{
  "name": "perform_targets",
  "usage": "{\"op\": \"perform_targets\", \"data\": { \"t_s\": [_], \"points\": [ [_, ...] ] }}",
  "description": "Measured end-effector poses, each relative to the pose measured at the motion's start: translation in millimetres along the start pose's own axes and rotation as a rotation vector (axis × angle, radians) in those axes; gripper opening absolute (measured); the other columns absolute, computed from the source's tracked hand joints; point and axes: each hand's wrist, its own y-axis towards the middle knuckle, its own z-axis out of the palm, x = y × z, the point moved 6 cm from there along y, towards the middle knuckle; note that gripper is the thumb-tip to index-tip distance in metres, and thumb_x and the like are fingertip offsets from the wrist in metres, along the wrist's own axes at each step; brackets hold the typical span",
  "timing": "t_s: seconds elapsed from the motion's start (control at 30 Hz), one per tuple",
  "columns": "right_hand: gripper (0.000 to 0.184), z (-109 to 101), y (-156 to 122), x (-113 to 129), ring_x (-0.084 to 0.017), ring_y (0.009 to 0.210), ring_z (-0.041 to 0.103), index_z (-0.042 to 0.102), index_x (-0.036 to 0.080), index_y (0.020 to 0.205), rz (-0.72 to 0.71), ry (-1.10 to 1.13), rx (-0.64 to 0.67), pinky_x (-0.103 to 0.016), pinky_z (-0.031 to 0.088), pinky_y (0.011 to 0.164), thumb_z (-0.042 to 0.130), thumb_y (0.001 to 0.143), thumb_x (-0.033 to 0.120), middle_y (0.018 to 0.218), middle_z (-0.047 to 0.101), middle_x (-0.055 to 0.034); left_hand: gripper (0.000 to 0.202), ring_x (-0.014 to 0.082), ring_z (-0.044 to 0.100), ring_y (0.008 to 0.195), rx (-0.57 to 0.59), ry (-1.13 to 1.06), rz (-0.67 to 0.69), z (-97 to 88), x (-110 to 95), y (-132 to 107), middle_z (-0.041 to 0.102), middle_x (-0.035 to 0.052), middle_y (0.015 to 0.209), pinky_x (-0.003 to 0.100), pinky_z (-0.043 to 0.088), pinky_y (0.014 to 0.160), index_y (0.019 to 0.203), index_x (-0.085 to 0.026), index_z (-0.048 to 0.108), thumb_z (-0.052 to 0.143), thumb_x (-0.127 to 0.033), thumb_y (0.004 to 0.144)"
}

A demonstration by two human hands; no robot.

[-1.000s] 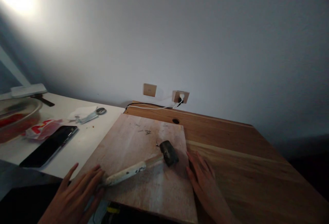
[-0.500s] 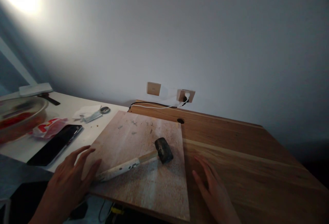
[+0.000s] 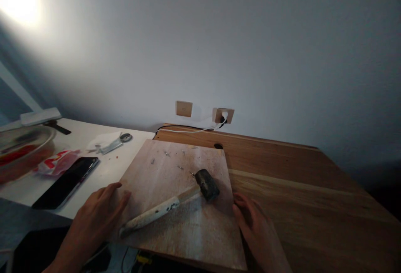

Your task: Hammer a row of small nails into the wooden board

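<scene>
A flat wooden board (image 3: 188, 227) lies across the white and brown tabletops. My left hand (image 3: 97, 214) holds its left edge, with thumb and index finger apart near the surface. At the right edge my right hand (image 3: 255, 227) touches the board, its fingers bent against the side. On the board rests a mallet (image 3: 206, 184) with a dark, worn head and a white-wrapped handle (image 3: 153, 214). The handle's end lies close to my left hand, outside its fingers. Several small metal bits (image 3: 167, 153) are scattered on the far half of the board.
A black phone (image 3: 67, 183), a red-and-white packet (image 3: 58, 161), a clear plastic bowl (image 3: 25, 152) and a tape roll (image 3: 126, 137) lie on the white table at left. Cables (image 3: 191, 130) run along the wall to a socket (image 3: 223, 115). The brown desk (image 3: 300, 193) extends right.
The board has shifted and turned a little to the right, with the mallet and metal bits on it. My left hand moved right with it. My right hand now meets its right edge.
</scene>
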Motion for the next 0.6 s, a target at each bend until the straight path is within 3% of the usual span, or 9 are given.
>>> {"op": "perform_targets", "data": {
  "t_s": [0.13, 0.27, 0.37, 0.43, 0.53, 0.6],
  "points": [
    [0.034, -35.6, -6.7, -30.2, -0.030, 0.093, 0.076, 0.070, 0.025, 0.107, 0.090, -0.060, -0.076, -0.044, 0.063, 0.082, 0.052, 0.092, 0.050, 0.099, 0.079, -0.0093, 0.035, 0.0277, 0.075, 0.093, 0.052, -0.040, -0.061, 4.4, -40.0, 1.2, 0.075, 0.0092, 0.112, 0.037, 0.062, 0.076, 0.113, -0.024, 0.070, 0.048, -0.043, 0.092],
    [0.037, -75.7, -22.1, -62.2, -0.032, 0.085, 0.078, 0.070, 0.026, 0.104, 0.180, -0.105, -0.122, -0.046, 0.064, 0.077, 0.052, 0.088, 0.054, 0.091, 0.080, -0.0083, 0.031, 0.0252, 0.077, 0.088, 0.086, -0.132, 0.060, 15.1, -82.9, -0.3, 0.077, 0.0059, 0.110, 0.033, 0.062, 0.073, 0.114, -0.028, 0.069, 0.051, -0.042, 0.093],
    [0.039, -102.6, -34.8, -84.7, -0.032, 0.086, 0.078, 0.071, 0.027, 0.104, 0.220, -0.124, -0.142, -0.044, 0.064, 0.075, 0.052, 0.088, 0.057, 0.092, 0.081, -0.0078, 0.030, 0.0235, 0.078, 0.085, 0.133, -0.201, 0.106, 20.1, -99.1, -1.6, 0.079, 0.0037, 0.107, 0.030, 0.061, 0.071, 0.113, -0.029, 0.068, 0.051, -0.044, 0.095],
    [0.039, -116.0, -41.7, -98.9, -0.032, 0.085, 0.079, 0.072, 0.029, 0.106, 0.243, -0.141, -0.127, -0.043, 0.064, 0.074, 0.053, 0.088, 0.057, 0.093, 0.081, -0.0070, 0.033, 0.0234, 0.078, 0.081, 0.246, -0.251, 0.091, 21.3, -104.1, 3.6, 0.080, 0.0021, 0.098, 0.029, 0.060, 0.068, 0.115, -0.029, 0.067, 0.047, -0.047, 0.096],
    [0.039, -127.4, -48.7, -114.6, -0.031, 0.085, 0.079, 0.072, 0.030, 0.108, 0.285, -0.151, -0.088, -0.042, 0.064, 0.075, 0.056, 0.087, 0.058, 0.094, 0.082, -0.0055, 0.039, 0.0247, 0.075, 0.067, 0.441, -0.234, 0.060, 19.2, -119.0, 35.1, 0.077, 0.0010, 0.076, 0.031, 0.056, 0.060, 0.115, -0.026, 0.067, 0.043, -0.050, 0.097],
    [0.042, -131.2, -50.7, -119.0, -0.032, 0.088, 0.079, 0.071, 0.029, 0.109, 0.320, -0.130, -0.105, -0.043, 0.064, 0.075, 0.055, 0.085, 0.060, 0.095, 0.082, -0.0059, 0.038, 0.0252, 0.075, 0.076, 0.386, -0.195, 0.109, 15.0, -146.5, 81.8, 0.078, 0.0041, 0.083, 0.032, 0.055, 0.068, 0.108, -0.023, 0.069, 0.039, -0.046, 0.099]
  ]
}}
